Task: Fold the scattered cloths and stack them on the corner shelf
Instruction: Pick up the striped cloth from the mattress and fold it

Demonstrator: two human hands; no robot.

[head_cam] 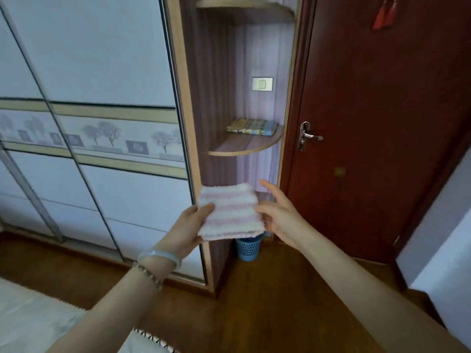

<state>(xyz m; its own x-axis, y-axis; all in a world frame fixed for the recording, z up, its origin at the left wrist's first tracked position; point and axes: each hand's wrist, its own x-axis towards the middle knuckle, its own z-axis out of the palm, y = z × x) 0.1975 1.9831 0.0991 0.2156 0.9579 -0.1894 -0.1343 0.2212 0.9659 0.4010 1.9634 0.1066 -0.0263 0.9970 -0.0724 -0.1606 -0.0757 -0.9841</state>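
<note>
The left hand (190,225), at lower centre of the frame, has its grip closed on a folded pink-and-white striped cloth (230,212): the thumb lies on top near the cloth's left edge and the fingers are hidden beneath it. The cloth is held roughly flat in the air, in front of the lower part of the corner shelf unit. The right hand (277,215) is just beside the cloth's right edge, its grip open with fingers straight and spread. Whether it actually touches the fabric cannot be told. A pale bangle (158,257) sits on the left wrist.

Above the cloth, at centre frame, the rounded corner shelf (244,146) carries a small stack of folded cloths (252,127) pushed toward its back. The front part of the board, up to its curved edge, is bare. Another shelf (244,5) is at the top of the frame, with a tall open gap between the two.

The wardrobe (102,72) frame borders the shelf on the left and the red-brown door (382,123) on the right. The door handle (309,136) juts out near the shelf's right end. A blue basket (248,247) stands on the wooden floor (267,301) below the cloth.
</note>
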